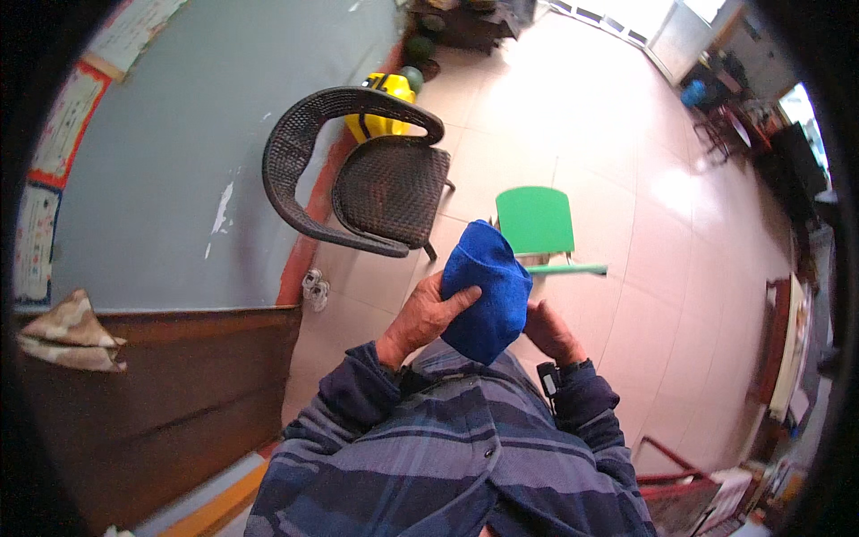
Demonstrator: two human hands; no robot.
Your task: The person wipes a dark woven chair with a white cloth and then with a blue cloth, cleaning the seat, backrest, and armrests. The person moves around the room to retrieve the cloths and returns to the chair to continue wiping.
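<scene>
A folded piece of blue fabric (486, 288), which looks like a soft cloth cap, is held up in front of my body. My left hand (429, 312) grips its left side, thumb across the near face and the other fingers behind. At the right edge of the fabric is my right hand (551, 330); its fingers are hidden behind the cloth, so its grip cannot be made out. Beyond the fabric stands a small chair with a green seat (537, 220) and a green backrest edge (570, 269).
A dark woven armchair (389, 191) stands by the wall, with a yellow container (382, 111) behind it. Camouflage cloth (74, 335) rests on a brown wooden cabinet or board (181, 382) at left. White shoes (315, 290) lie on the tiled floor. Furniture (782, 342) lines the right side.
</scene>
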